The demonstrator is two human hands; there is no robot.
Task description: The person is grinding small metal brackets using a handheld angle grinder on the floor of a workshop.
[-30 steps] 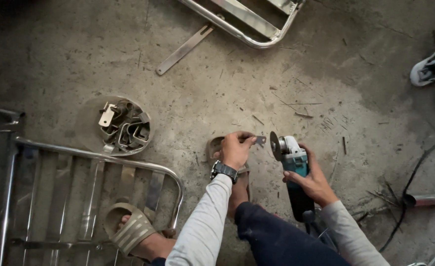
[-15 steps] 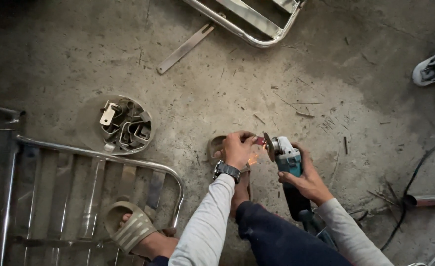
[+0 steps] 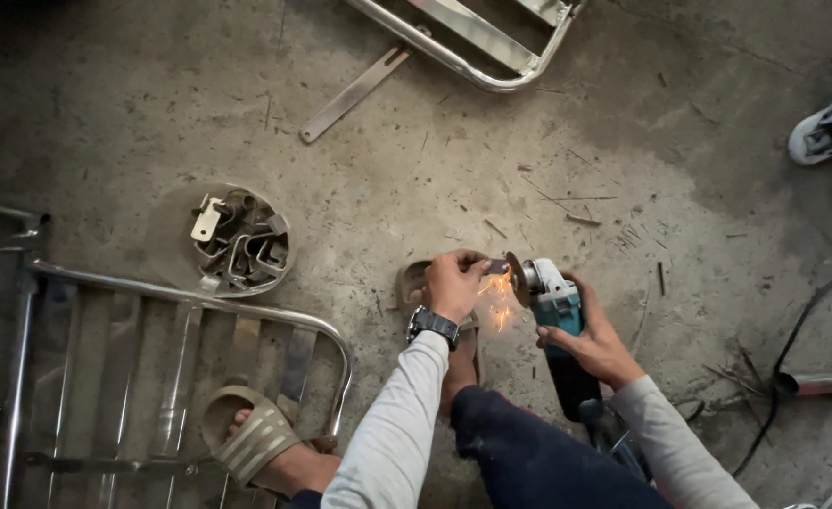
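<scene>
Left hand (image 3: 453, 283) pinches a small, stiff metal piece (image 3: 497, 268) by its near end; right hand (image 3: 593, 337) grips the sparking grinder (image 3: 552, 306).

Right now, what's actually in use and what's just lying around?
In use: left hand pinching a small metal piece; right hand gripping the angle grinder, sparks flying.

Lying about: bowl of brackets, flat metal strip, steel frame, white shoe.
</scene>
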